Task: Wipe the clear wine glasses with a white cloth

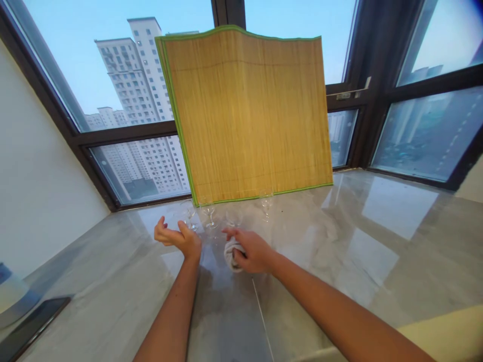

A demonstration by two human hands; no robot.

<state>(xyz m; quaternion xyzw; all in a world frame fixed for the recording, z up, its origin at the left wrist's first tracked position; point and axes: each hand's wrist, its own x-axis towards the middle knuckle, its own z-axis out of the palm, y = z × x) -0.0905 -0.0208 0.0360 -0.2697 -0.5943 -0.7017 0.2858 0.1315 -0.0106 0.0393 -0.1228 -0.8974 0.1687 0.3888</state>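
While your right hand grips the balled cloth, your left hand hangs open; perhaps 4 glasses stand just beyond both, so cradle each stem gently while wiping.

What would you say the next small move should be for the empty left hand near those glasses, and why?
Probably the left hand should reach forward and take the stem of the nearest glass. That hand is open and empty, palm up, just in front of the row of clear glasses, while the right hand is closed on a crumpled cloth resting on the marble counter.
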